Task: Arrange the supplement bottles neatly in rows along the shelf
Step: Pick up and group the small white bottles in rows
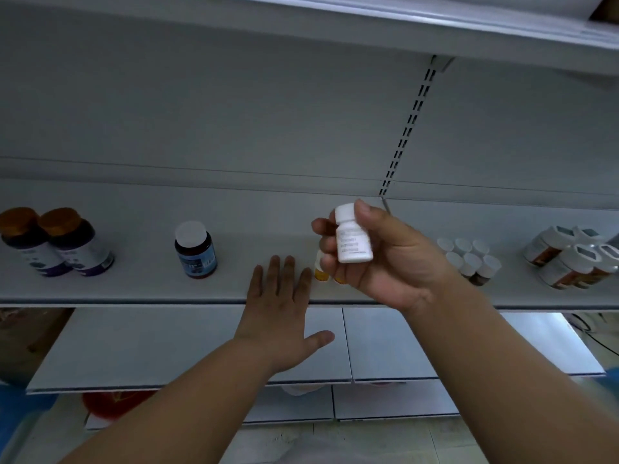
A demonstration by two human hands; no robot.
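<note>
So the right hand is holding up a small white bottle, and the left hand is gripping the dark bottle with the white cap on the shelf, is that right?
Not quite. The right hand does hold up the small white bottle, but the left hand grips nothing: it lies flat and open at the shelf edge. The dark bottle with the white cap stands apart, untouched. The head view shows this.

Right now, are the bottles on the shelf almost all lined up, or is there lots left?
Partly done. The small white-capped bottles already stand in tidy rows, and the two gold-capped bottles sit side by side. The right hand holds a white bottle not yet placed, while the left hand rests open on the shelf. The blue-labelled bottle stands alone, and the far-right jars look tilted.
</note>
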